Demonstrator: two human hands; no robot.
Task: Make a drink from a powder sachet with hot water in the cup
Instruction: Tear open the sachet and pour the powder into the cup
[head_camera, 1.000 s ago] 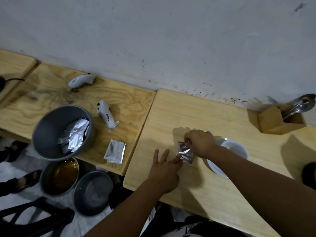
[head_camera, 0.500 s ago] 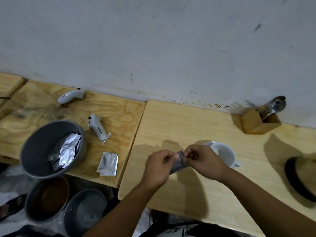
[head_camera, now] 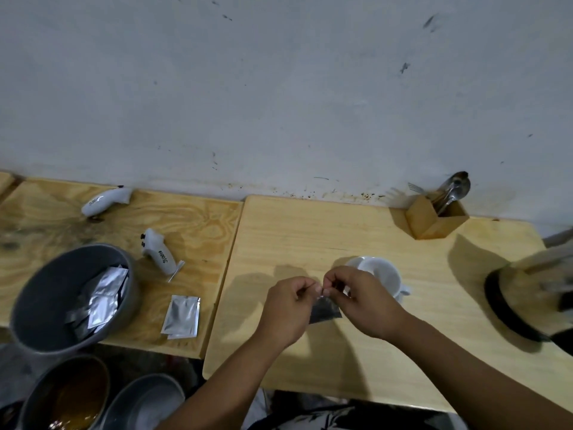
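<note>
Silvery sachet (head_camera: 325, 310) hanging upright above table, white cup (head_camera: 379, 273) just behind — upright.

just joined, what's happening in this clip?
A person is pinching the top edge of a foil sachet with both the left hand and the right hand, apparently about to tear it open. It is held above the wooden table, just in front of the white cup. More sachets sit in a grey bowl to the left.
</note>
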